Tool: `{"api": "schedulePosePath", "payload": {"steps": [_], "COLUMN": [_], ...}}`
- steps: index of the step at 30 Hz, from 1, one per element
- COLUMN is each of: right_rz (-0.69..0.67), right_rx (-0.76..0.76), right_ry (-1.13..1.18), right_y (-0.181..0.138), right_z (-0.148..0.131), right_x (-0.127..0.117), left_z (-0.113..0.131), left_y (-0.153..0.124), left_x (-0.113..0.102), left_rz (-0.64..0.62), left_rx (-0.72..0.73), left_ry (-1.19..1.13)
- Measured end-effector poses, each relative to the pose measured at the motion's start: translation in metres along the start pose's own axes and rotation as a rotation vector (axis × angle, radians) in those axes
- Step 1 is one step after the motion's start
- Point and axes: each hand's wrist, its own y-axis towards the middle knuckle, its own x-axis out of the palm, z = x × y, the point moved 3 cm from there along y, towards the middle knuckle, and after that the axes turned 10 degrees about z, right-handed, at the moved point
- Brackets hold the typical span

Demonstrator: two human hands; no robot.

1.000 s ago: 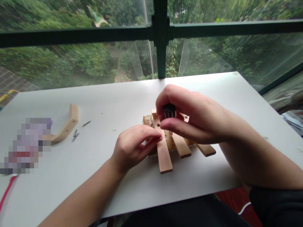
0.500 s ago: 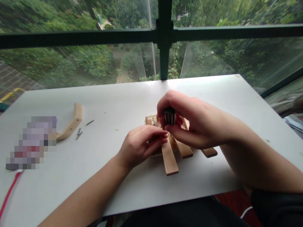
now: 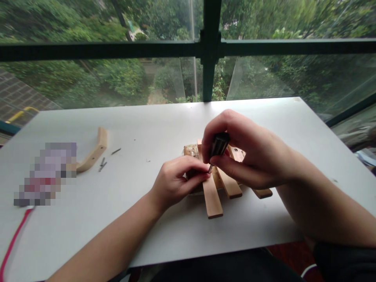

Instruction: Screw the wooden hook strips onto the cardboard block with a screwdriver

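My right hand [image 3: 246, 152] is wrapped round a screwdriver [image 3: 219, 145] with a dark handle; it is tilted, its metal shaft pointing down at a wooden slat [image 3: 212, 199]. My left hand [image 3: 179, 178] is closed in a pinch over that slat, right at the screwdriver's tip. What its fingertips hold, if anything, is hidden. Beside the slat are a second wooden slat [image 3: 229, 184] and the end of a third slat [image 3: 263, 193], partly under my right hand. Beneath them a brown piece in clear wrap [image 3: 191, 150] shows past my left hand.
On the white table [image 3: 117, 219], left side, lies a curved wooden piece [image 3: 93, 153] with holes. Several dark screws [image 3: 102, 164] lie close to it. A blurred-out object [image 3: 47, 172] with a red cable [image 3: 14, 239] is farther left. A green-framed window [image 3: 208, 51] rises behind the table.
The screwdriver has gone from nearly end-on to a visible tilt, and its shaft now shows at my left fingertips. My right hand has turned slightly. The whole view has shifted a little.
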Motion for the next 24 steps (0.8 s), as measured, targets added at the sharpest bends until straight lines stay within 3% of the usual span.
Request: {"api": "schedulePosePath", "payload": {"steps": [24], "right_rz": [-0.009], "right_rx": [0.005], "right_ry": [0.022], "right_y": [0.0004], "right_z": [0.001], "right_x": [-0.0002], "left_z": [0.0029], "left_y": [0.0083], "left_x": [-0.0026], "left_rz": [-0.038], "left_rx": [0.094], "left_ry": [0.044]}}
